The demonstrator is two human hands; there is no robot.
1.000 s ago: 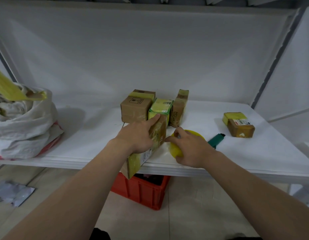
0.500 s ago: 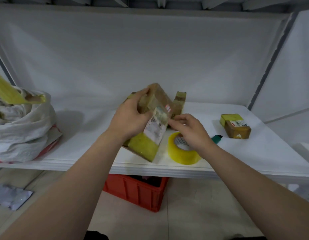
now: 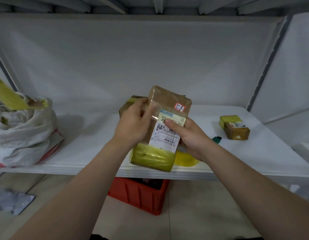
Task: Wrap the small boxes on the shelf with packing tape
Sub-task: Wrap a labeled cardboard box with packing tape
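Brown labelled box (image 3: 165, 122) with yellow tape, held upright above the shelf (image 3: 98, 135) front edge, left hand (image 3: 134, 125) gripping its left side, right hand (image 3: 190, 135) gripping its right side, thumb on label, yellow tape roll (image 3: 184, 159) just behind, small taped box (image 3: 235, 127) well apart at right

The tape roll (image 3: 184, 159) (yellow) sits mostly hidden behind the held box (image 3: 167, 101).

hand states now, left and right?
Left hand: grips the labelled box by its left edge.
Right hand: grips the same box from the right.
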